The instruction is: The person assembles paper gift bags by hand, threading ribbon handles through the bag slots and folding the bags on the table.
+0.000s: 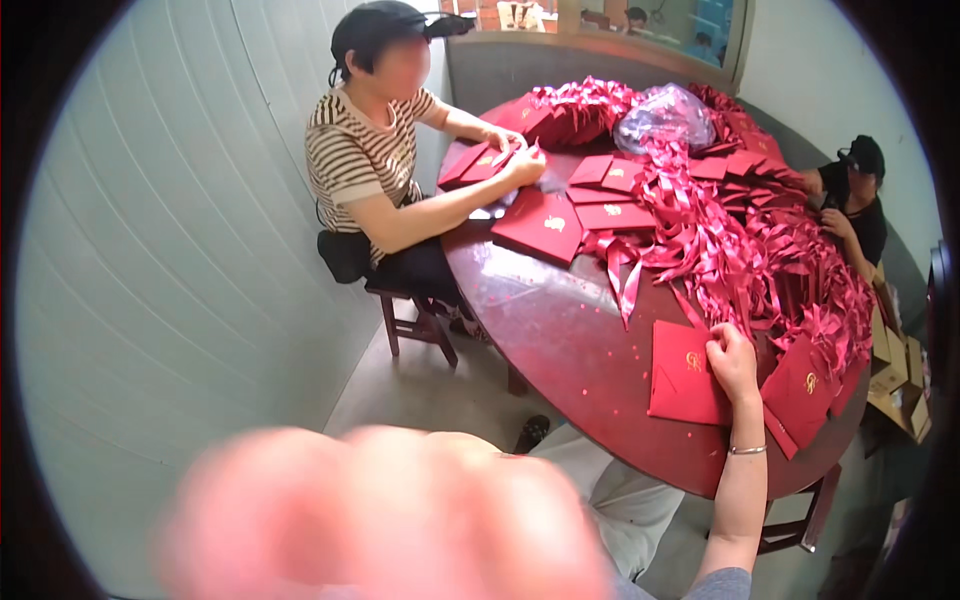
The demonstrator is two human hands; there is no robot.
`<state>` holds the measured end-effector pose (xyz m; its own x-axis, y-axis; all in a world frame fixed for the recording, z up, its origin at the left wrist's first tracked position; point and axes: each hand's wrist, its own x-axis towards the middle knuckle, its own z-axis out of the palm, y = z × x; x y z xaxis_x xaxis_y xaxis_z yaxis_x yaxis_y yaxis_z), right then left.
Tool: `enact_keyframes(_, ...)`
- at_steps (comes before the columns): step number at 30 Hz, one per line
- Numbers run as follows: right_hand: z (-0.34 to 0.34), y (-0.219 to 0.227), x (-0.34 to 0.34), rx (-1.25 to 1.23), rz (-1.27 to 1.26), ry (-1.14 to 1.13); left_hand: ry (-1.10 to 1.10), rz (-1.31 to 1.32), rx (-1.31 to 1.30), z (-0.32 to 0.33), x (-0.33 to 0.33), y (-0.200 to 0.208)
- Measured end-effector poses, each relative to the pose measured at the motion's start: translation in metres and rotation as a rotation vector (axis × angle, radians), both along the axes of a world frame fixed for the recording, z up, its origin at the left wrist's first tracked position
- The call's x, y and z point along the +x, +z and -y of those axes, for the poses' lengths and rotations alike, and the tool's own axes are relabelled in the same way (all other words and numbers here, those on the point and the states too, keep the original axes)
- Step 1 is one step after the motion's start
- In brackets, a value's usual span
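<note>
Right hand [733, 362] rests on the upper right corner of a red card folder [685, 375] with a gold emblem, lying flat on the round dark-red surface [570, 340] near its close edge. Fingers are curled down onto the folder's edge, touching it; whether they pinch it or only press on it cannot be told. A thin bracelet [747, 450] sits on that wrist. Folder lies directly under and to the left of the fingers, its long axis running roughly away from the person, slightly tilted. Left hand [385, 515] is raised very close to the camera, a large blurred shape at lower left, well apart from the folder; its finger state cannot be told. Right hand is clearly the nearer one. A second red folder [800, 390] lies just right of the hand, partly under a heap of pink-red ribbons [740, 250] covering the surface's right side. Across the surface, a seated person in a striped shirt [350, 150] handles more folders; another person sits at far right.
</note>
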<state>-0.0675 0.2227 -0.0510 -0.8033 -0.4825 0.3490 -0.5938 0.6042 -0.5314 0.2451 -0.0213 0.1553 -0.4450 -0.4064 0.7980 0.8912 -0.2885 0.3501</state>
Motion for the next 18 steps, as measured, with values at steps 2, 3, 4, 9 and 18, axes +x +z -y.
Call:
enact_keyframes(2,0.003,0.010,0.000,-0.001,0.018,-0.009,0.008,0.033,0.004,-0.003,0.000,-0.006)
enact_keyframes(3,0.000,0.010,-0.001,0.003,0.003,-0.016,0.009,0.047,0.006,-0.005,-0.001,-0.008)
enact_keyframes(4,-0.005,0.009,0.000,0.006,-0.013,-0.023,0.011,0.060,0.007,-0.007,-0.001,-0.010)
enact_keyframes(9,0.005,0.009,-0.001,0.076,-0.001,-0.035,0.052,0.120,-0.017,-0.006,0.001,-0.018)
enact_keyframes(18,-0.002,0.006,0.006,0.086,0.001,-0.028,0.172,0.194,-0.109,-0.003,0.011,-0.020)
